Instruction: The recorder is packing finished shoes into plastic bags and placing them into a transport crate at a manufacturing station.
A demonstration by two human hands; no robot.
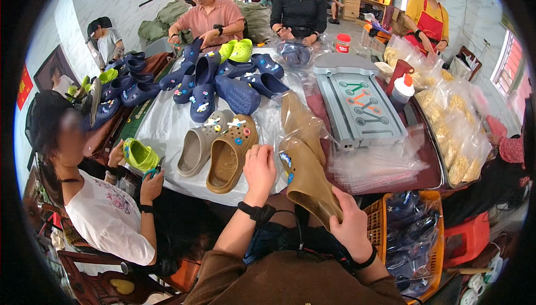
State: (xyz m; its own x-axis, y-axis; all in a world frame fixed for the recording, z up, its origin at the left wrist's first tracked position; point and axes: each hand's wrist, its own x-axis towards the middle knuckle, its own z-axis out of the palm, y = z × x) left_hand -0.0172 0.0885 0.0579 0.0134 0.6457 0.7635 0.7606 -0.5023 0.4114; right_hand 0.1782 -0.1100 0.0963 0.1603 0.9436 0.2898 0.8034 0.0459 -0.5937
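Note:
My right hand (352, 221) grips the heel end of a tan clog (308, 185), its thumb along the rim. The clog is tilted, its toe toward the table, with blue and white charms on its side. Clear plastic (306, 119) lies around its far end, where another tan shape shows through. My left hand (261, 165) is raised just left of this clog with its fingers curled in; what they hold, if anything, is hidden. Beside it on the white sheet rest a tan clog (234, 151) and a grey clog (204, 146), both decorated with charms.
Navy clogs (237, 94) are heaped farther back. A grey plastic device (363, 101) and flat clear bags (385, 160) lie to the right, near a tray of filled bags (455, 132). An orange crate (438, 249) stands by my right arm. A co-worker at left holds a green clog (140, 155).

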